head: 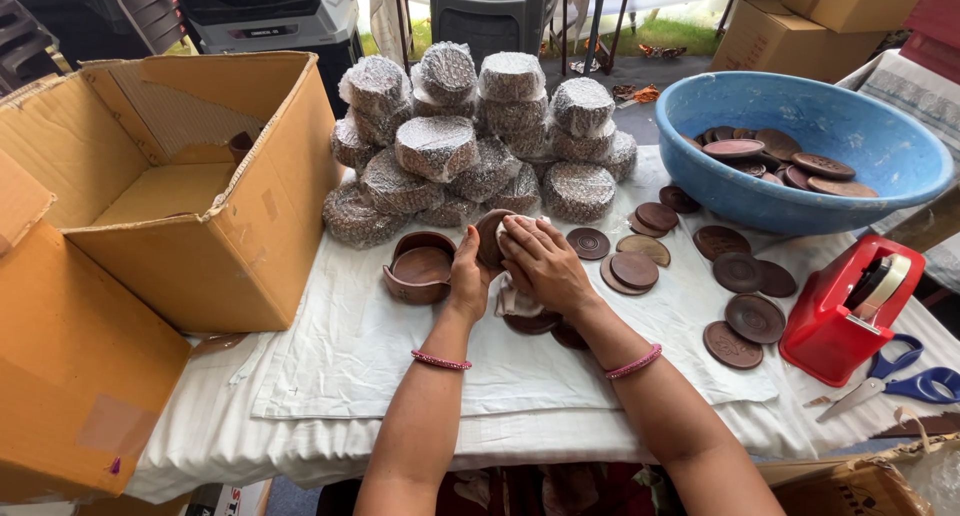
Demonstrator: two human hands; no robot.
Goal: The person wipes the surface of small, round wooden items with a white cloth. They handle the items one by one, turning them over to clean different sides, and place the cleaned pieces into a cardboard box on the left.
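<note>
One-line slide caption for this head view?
Left hand holds a brown disc while right hand wipes it with a white cloth beside a bowl.

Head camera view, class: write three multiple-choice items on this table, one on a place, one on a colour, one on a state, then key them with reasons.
1. Where does the red tape dispenser stand?
A. beside the scissors
B. inside the cardboard box
C. on the wrapped stacks

2. What colour is the basin of brown discs?
A. green
B. blue
C. white

3. How is the cardboard box?
A. taped shut
B. crushed flat
C. open

Key: A, it stands just left of the scissors; B, its wall is blue; C, its flaps stand apart.
</note>
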